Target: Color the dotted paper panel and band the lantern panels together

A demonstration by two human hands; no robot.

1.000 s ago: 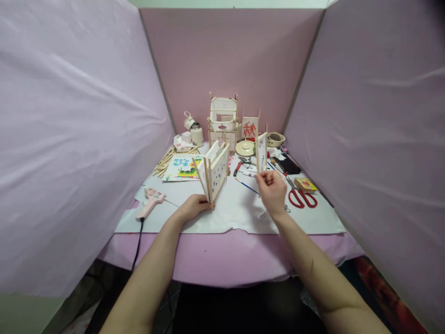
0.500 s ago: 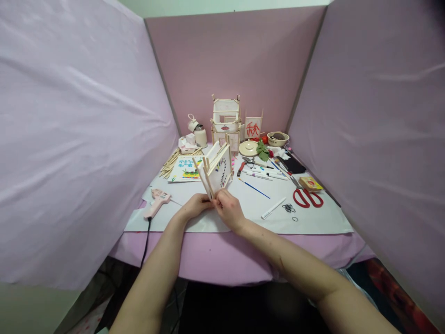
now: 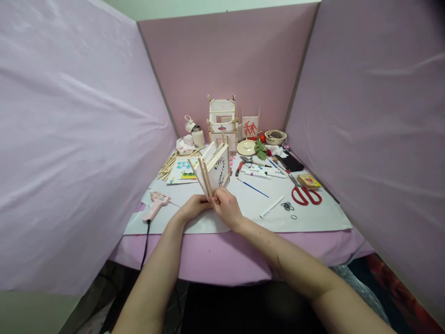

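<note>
A small frame of wooden sticks with white panels [image 3: 217, 172] stands tilted at the middle of the table, coloured marks on its right panel. My left hand [image 3: 196, 205] is closed at its lower near corner. Against the same corner, from the right, my right hand [image 3: 225, 206] pinches the stick ends. The fingertips of both hands nearly meet there, and what lies between them is partly hidden. Behind the frame is a taller stick structure [image 3: 222, 116], with a panel bearing a red character [image 3: 250, 127] beside it.
Left: pink glue gun [image 3: 156, 206] with a black cord, sticks [image 3: 168, 164], painted sheet [image 3: 182, 170], white bottle [image 3: 198, 137]. Right: red-handled scissors [image 3: 306, 195], white pen [image 3: 272, 207], black bands [image 3: 288, 206], blue brush [image 3: 253, 187], pliers [image 3: 240, 166], markers, plate [image 3: 246, 148], bowl [image 3: 276, 137].
The view has shifted slightly, moving the scene a little left. The stick frame has turned a little, its near sticks now spread more to the left. Both hands keep their hold.
</note>
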